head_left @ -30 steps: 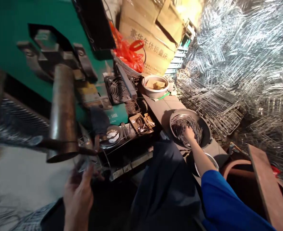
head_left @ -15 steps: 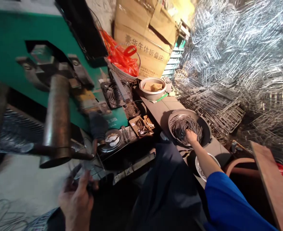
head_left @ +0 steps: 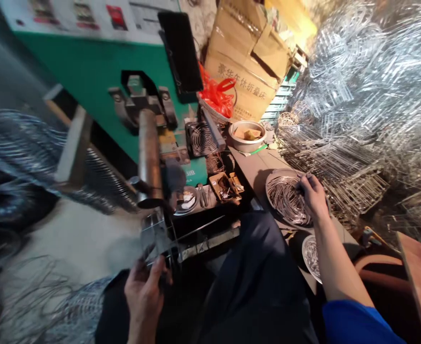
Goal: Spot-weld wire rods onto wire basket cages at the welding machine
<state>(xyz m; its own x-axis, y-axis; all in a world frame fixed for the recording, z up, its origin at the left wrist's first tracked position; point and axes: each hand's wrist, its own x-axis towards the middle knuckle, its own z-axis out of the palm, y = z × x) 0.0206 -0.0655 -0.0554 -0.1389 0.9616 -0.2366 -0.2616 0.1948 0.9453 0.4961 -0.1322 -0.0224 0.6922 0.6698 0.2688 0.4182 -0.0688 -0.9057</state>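
At the basin (head_left: 280,172), the right hand (head_left: 314,195) reaches wires (head_left: 286,198), grip unclear; the left hand (head_left: 146,283) pinches a wire frame (head_left: 154,235). Apparent step: selection; next calls for clean separation.

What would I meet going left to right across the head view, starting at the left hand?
Left hand, round dish, pale bowl, wire-filled basin with the right hand at its right side, brown board.
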